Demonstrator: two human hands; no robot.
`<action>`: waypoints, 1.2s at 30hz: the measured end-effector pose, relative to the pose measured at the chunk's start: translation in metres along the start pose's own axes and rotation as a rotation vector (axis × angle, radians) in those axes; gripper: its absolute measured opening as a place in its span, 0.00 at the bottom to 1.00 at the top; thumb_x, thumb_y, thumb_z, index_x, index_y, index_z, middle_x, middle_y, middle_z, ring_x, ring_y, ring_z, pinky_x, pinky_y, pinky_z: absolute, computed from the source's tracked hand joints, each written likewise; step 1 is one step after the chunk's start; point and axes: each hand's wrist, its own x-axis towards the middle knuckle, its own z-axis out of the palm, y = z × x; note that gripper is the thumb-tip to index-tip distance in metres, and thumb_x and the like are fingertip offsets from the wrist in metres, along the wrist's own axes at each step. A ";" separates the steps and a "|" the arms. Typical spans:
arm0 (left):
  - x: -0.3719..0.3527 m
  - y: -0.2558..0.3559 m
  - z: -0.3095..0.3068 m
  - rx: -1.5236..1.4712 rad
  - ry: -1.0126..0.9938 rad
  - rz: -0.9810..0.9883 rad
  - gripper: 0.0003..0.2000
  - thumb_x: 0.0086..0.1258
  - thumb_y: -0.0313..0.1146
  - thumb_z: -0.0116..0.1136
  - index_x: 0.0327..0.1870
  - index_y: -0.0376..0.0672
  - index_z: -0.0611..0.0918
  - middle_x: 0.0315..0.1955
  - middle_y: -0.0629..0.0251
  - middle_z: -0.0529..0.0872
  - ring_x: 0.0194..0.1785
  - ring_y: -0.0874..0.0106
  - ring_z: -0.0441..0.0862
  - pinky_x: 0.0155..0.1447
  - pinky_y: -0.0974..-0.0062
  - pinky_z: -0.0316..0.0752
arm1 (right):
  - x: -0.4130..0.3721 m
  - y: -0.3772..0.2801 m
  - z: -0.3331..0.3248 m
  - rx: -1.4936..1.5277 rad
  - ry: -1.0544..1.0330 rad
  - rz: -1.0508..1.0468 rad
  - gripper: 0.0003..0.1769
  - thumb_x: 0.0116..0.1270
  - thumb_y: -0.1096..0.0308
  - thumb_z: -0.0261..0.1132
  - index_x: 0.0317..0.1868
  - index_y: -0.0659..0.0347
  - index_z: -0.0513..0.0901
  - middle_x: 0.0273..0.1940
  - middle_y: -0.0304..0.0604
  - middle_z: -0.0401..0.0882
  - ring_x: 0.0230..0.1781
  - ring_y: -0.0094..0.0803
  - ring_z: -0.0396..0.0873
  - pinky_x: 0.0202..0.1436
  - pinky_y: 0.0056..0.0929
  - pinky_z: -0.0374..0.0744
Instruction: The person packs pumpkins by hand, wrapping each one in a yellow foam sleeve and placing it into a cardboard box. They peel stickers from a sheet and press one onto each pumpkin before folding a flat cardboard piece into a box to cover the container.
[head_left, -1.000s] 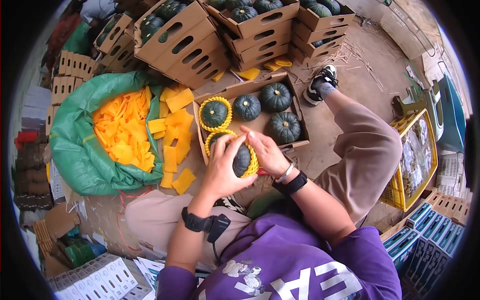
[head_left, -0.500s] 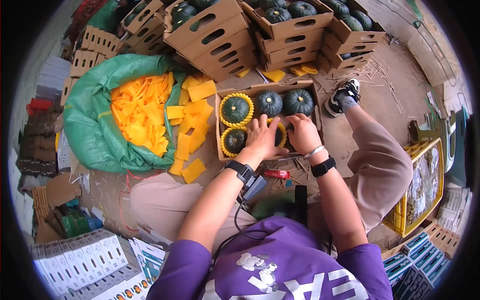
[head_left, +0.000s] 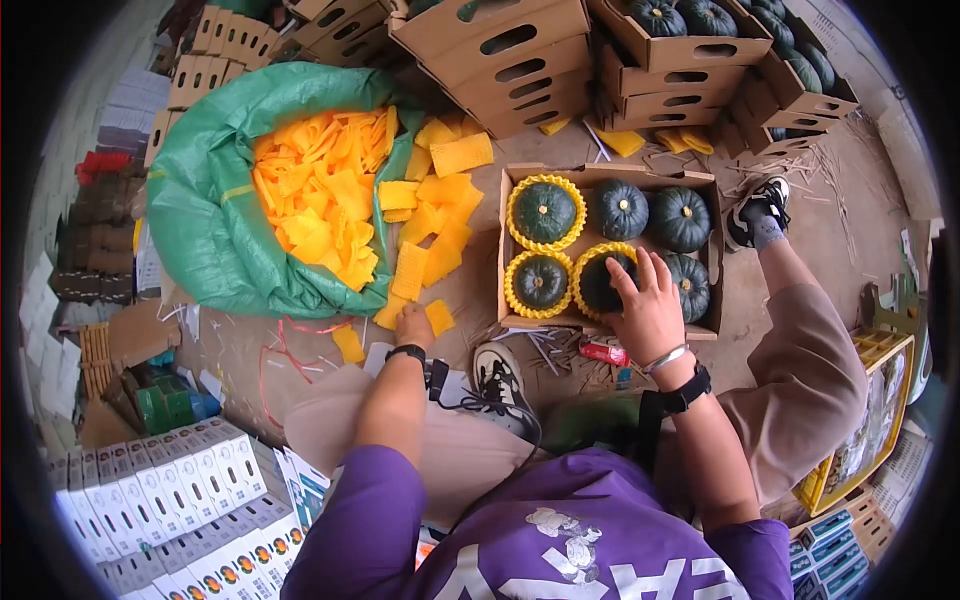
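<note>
Yellow net sleeve [head_left: 579,287] now sits round near-side middle squash [head_left: 598,291] inside open carton [head_left: 510,322]; both hands were over it a moment ago. Left hand [head_left: 411,326] has since gone to loose net pieces [head_left: 409,270] left of carton; cannot tell whether I grip one. Right hand [head_left: 655,318] remains at carton, fingers spread, at that squash, not closed round it. I count three squashes netted, three bare, so carton looks half netted. Shirt [head_left: 600,520] lettering cut off; print on white boxes [head_left: 170,480], left of carton and nearer me, unreadable.
</note>
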 end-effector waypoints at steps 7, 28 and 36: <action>-0.004 0.067 -0.126 -0.028 -0.218 0.049 0.29 0.59 0.36 0.65 0.62 0.44 0.71 0.47 0.52 0.83 0.52 0.55 0.80 0.55 0.58 0.73 | 0.006 -0.015 -0.020 0.276 0.143 -0.108 0.26 0.51 0.69 0.70 0.53 0.61 0.77 0.54 0.51 0.75 0.57 0.49 0.71 0.57 0.42 0.72; -0.169 0.145 -0.229 -1.440 0.053 0.833 0.12 0.54 0.21 0.68 0.39 0.34 0.81 0.39 0.66 0.79 0.41 0.75 0.76 0.45 0.80 0.71 | -0.029 -0.019 -0.048 1.689 -0.524 -0.027 0.05 0.65 0.72 0.63 0.39 0.63 0.79 0.37 0.42 0.83 0.36 0.28 0.81 0.43 0.28 0.78; -0.160 0.152 -0.226 -1.677 -0.761 0.839 0.21 0.66 0.30 0.61 0.58 0.32 0.73 0.51 0.59 0.79 0.54 0.71 0.78 0.62 0.72 0.69 | 0.024 -0.020 -0.031 0.330 0.037 -0.188 0.13 0.53 0.69 0.65 0.40 0.58 0.81 0.30 0.50 0.78 0.32 0.48 0.79 0.35 0.36 0.78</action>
